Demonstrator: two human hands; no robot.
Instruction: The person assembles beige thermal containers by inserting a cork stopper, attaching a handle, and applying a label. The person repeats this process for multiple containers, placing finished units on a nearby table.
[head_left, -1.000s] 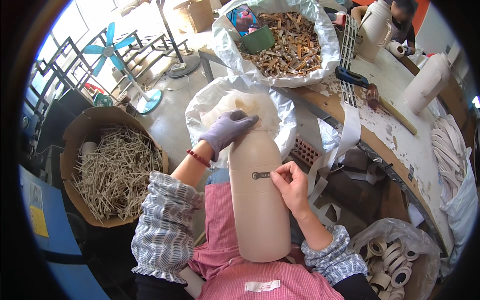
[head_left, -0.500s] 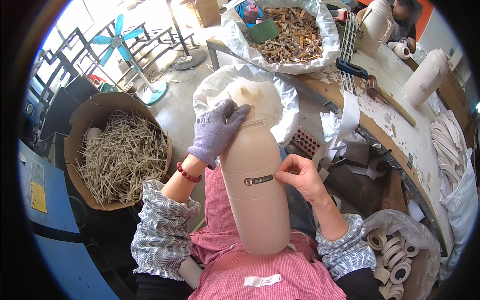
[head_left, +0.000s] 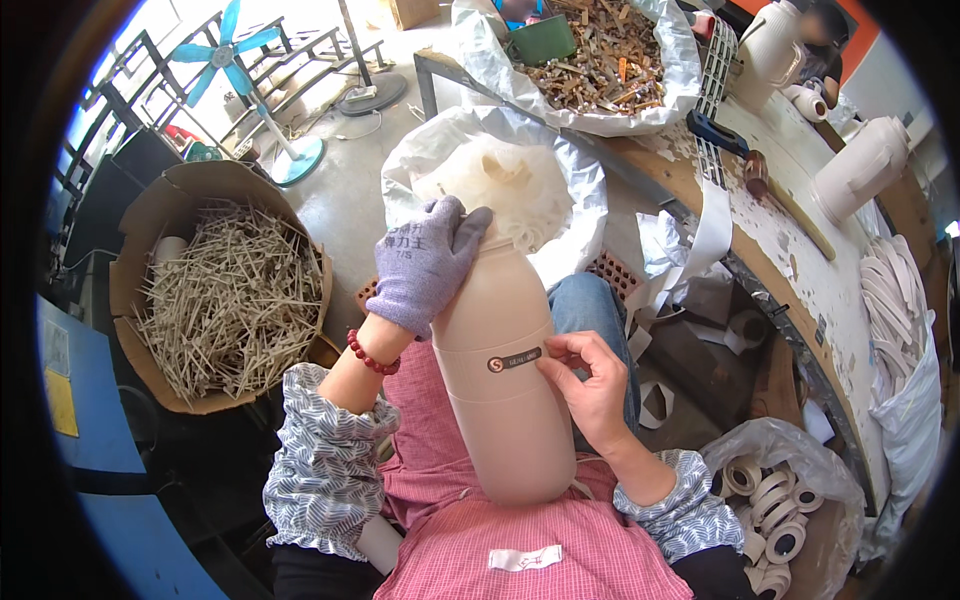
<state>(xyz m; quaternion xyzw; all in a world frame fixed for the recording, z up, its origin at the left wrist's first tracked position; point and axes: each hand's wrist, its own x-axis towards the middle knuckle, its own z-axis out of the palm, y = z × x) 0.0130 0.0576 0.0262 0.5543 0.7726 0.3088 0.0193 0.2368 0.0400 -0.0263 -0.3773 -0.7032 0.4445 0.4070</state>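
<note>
A beige thermos flask body [head_left: 505, 430] leans across my lap, its neck pointing away from me. My left hand [head_left: 425, 265], in a grey-purple knit glove, is closed around the shoulder and neck; the glove hides part of the mouth. On the flask's front lies a small dark label [head_left: 512, 360] with a round emblem at its left end. The bare thumb and forefinger of my right hand [head_left: 592, 385] pinch together at the label's right end, against the flask wall.
Beyond the flask is a white sack [head_left: 400, 170] of pale translucent pieces. A carton [head_left: 145, 270] of thin sticks stands left, near a blue fan [head_left: 222, 56]. On the right a worn workbench [head_left: 790, 270] carries flasks and a hammer [head_left: 800, 218]. A bag [head_left: 840, 470] of ring-shaped parts sits lower right.
The flask and both hands have shifted slightly left in the picture, and the view has moved a little. My right fingers are more curled and stay at the label's end.
</note>
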